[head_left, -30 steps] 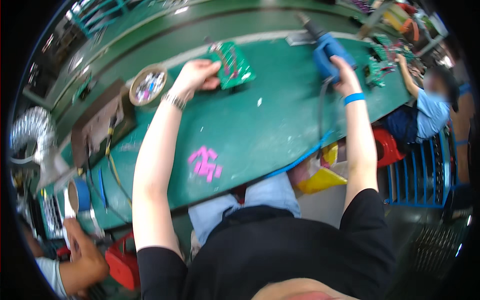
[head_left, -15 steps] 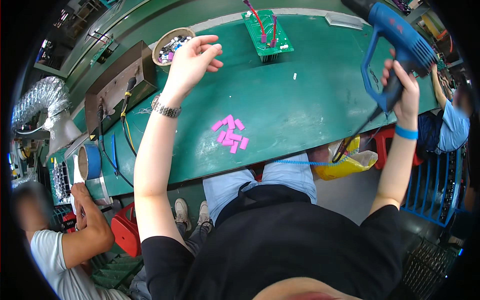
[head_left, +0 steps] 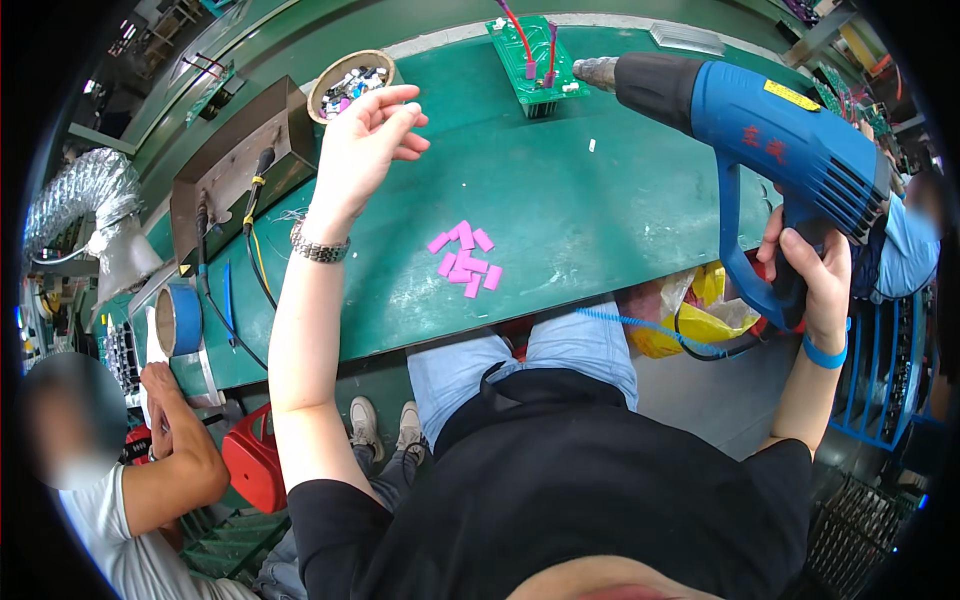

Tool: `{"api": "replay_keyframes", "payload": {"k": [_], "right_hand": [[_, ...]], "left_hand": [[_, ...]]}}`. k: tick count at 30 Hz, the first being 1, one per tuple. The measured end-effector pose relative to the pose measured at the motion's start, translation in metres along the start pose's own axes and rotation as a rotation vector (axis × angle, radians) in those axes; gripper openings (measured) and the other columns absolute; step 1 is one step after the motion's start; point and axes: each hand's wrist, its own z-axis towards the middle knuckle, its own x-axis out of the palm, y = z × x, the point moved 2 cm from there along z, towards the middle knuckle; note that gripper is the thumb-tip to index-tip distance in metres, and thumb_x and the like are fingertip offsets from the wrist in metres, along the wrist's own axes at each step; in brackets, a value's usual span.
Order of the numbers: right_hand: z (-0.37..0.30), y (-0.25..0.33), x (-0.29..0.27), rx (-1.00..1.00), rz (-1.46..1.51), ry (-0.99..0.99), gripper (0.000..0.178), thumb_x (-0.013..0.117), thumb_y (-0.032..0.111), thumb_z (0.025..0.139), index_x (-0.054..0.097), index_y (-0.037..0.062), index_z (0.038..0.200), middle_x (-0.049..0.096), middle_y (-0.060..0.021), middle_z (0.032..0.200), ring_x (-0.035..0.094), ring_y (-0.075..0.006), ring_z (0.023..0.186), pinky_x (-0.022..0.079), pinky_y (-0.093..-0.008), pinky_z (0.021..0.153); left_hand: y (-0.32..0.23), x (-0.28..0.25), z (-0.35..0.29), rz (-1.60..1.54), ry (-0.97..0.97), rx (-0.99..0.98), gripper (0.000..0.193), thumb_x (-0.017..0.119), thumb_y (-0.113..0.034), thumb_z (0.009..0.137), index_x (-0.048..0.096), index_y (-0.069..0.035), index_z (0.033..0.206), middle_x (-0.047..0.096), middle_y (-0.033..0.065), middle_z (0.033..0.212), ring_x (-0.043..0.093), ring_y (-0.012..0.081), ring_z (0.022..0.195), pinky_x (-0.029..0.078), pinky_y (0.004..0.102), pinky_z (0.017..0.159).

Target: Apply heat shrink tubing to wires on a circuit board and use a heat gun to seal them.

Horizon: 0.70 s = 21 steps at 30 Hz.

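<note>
My right hand is wrapped round the handle of a blue heat gun, whose metal nozzle points left toward a green circuit board. Two red wires with purple sleeves stand up from that board at the far side of the bench. Over the bench's left part hangs my left hand, fingers loosely curled and apart, nothing visible in them. Just beyond it is a round bowl of small mixed parts. Several short pink sleeves lie in a loose pile near the bench's front edge.
A metal tray with two black-handled soldering irons and their cables stands at the left. Blue tape sits near a co-worker's arm. A yellow bag hangs below the bench edge. Another person is at the right.
My right hand has come lower and nearer, and the heat gun has turned so its nozzle points left toward the board. My left hand has shifted slightly left and nearer.
</note>
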Motion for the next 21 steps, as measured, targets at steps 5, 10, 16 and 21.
{"api": "replay_keyframes", "payload": {"k": [5,10,16,21], "right_hand": [[0.000,0.004,0.005,-0.015,0.008,-0.028,0.024,0.062,0.013,0.086,0.056,-0.0040,0.102,0.060,-0.0096,0.083,0.058,-0.0137,0.067,0.046,-0.0262,0.058],[0.003,0.007,0.008,-0.013,-0.030,-0.001,0.022,0.063,0.017,0.085,0.059,-0.0025,0.093,0.060,-0.0082,0.073,0.055,-0.0123,0.061,0.043,-0.0240,0.057],[0.002,0.004,-0.002,0.003,-0.097,-0.018,0.026,0.064,0.021,0.086,0.060,-0.0026,0.097,0.061,-0.0064,0.073,0.055,-0.0112,0.060,0.044,-0.0231,0.056],[-0.001,0.024,0.000,0.064,-0.172,-0.046,0.025,0.065,0.018,0.085,0.061,-0.0047,0.095,0.063,-0.0089,0.074,0.058,-0.0119,0.060,0.045,-0.0237,0.056]], "left_hand": [[0.002,-0.004,-0.002,0.009,-0.013,-0.015,0.033,0.058,-0.015,0.094,0.057,0.000,0.123,0.065,0.0084,0.097,0.065,0.0117,0.076,0.054,0.0241,0.068],[-0.004,0.000,0.005,0.036,-0.019,0.040,0.033,0.059,-0.015,0.093,0.057,0.002,0.122,0.066,0.0092,0.097,0.065,0.0120,0.076,0.055,0.0247,0.067],[0.001,0.049,0.059,0.467,-0.012,0.282,0.032,0.064,-0.030,0.089,0.069,-0.008,0.111,0.065,0.0041,0.078,0.063,0.0131,0.068,0.050,0.0277,0.064],[0.012,0.052,0.079,0.506,-0.064,0.281,0.033,0.066,-0.030,0.088,0.069,-0.009,0.114,0.064,0.0022,0.081,0.060,0.0110,0.069,0.049,0.0260,0.066]]}}
